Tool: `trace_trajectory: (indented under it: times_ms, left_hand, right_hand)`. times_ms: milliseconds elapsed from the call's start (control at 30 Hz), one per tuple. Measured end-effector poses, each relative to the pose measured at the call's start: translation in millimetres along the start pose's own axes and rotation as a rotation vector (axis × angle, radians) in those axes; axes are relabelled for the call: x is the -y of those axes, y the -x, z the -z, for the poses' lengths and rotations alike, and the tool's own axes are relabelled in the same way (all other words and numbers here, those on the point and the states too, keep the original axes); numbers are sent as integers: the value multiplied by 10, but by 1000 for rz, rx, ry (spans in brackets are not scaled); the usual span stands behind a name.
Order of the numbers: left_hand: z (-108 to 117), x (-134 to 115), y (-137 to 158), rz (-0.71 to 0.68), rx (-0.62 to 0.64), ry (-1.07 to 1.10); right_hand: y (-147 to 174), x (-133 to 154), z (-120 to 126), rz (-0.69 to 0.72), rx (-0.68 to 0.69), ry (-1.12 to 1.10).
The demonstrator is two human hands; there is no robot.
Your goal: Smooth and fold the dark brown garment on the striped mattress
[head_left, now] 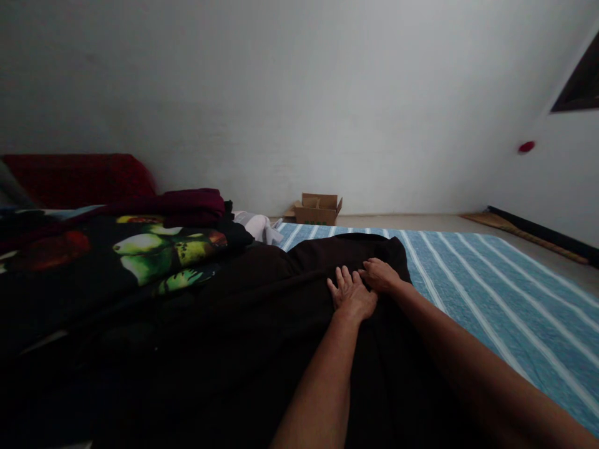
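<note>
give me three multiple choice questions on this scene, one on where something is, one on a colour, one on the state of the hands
1. Where does the cardboard box stand?
A. on the floor by the far wall
B. on the striped mat
C. on the clothes pile

2. What colour is the striped mat?
A. red with black stripes
B. blue with white stripes
C. plain green

3. How is the left hand?
A. closed round a cup
B. lifted in the air
C. flat on the dark cloth, fingers spread

Answers:
1 A: the box sits on bare floor against the wall, beyond the mat.
2 B: blue with pale lines.
3 C: the palm lies open on the cloth, beside the right hand.
</note>
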State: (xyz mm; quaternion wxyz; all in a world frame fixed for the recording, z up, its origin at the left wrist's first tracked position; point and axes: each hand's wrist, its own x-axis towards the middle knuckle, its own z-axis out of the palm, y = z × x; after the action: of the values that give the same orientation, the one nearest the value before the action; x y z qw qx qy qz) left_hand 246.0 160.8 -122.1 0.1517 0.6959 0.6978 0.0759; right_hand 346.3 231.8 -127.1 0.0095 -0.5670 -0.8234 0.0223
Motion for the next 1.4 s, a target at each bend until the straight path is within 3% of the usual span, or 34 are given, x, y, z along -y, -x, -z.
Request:
trace_trajectory:
  times_ms: [433, 667, 867, 967, 1100, 1233, 1400]
  left_hand:
    - [-29, 26, -24, -1, -7, -48]
    - [94, 88, 35, -57, 63, 12]
    - [533, 260, 332, -153, 40, -32]
    - [905, 508, 638, -171, -142, -190]
    - [1308, 968, 1042, -61, -325, -423]
    - [1444, 1315, 1267, 64, -293, -544]
    - [1475, 1401, 1336, 112, -230, -604]
  right_hand:
    - [106, 110, -32, -54, -20, -24]
    - [157, 144, -145, -81, -67, -34]
    - [213, 199, -217, -90, -118, -38]
    - [223, 213, -226, -92, -131, -44]
    - [231, 229, -222, -97, -141, -51]
    - [253, 240, -207, -91, -144, -48]
    - [266, 243, -194, -89, -142, -31]
